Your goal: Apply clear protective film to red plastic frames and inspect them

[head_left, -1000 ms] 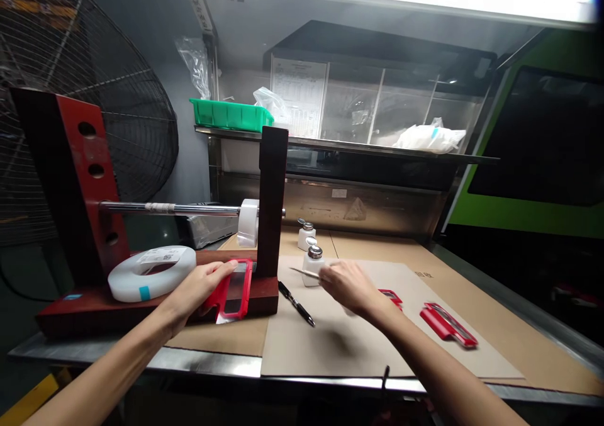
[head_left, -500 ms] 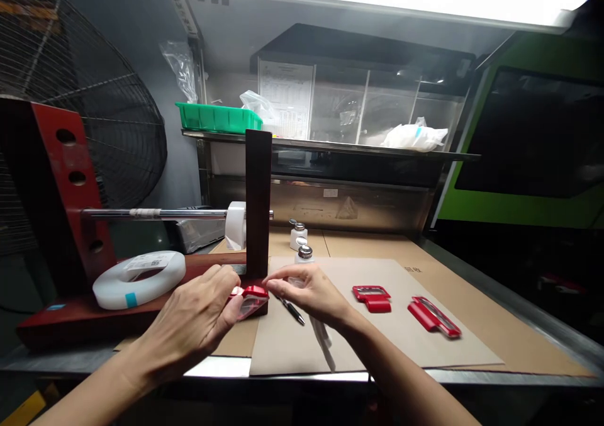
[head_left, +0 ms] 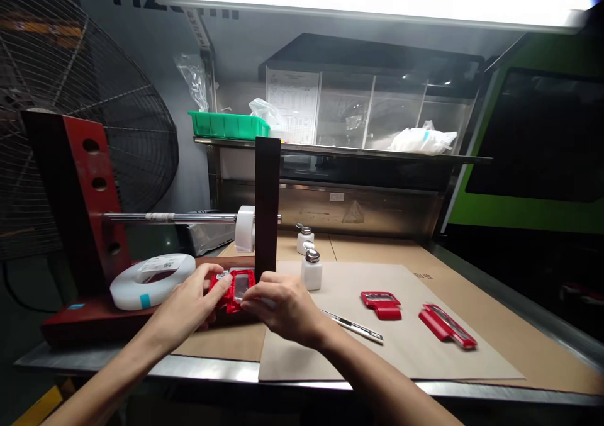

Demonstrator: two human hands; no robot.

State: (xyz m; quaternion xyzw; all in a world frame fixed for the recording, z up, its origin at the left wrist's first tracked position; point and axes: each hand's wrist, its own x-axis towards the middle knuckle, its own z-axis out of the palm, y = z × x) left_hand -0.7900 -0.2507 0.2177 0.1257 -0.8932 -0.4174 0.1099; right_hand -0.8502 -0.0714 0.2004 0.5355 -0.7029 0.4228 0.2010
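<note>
Presently, the left hand (head_left: 189,295) grasps a red windowed frame (head_left: 231,298) in front of the tape stand (head_left: 267,206); the right hand (head_left: 287,303) touches its edge, grip indeterminable; 2 similar frames (head_left: 387,311) lie on the cardboard (head_left: 346,281).

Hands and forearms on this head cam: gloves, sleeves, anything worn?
The left hand and right hand are both ungloved. Both forearms are bare as far as the frame shows. No watch, bracelet or cable visible.
</note>
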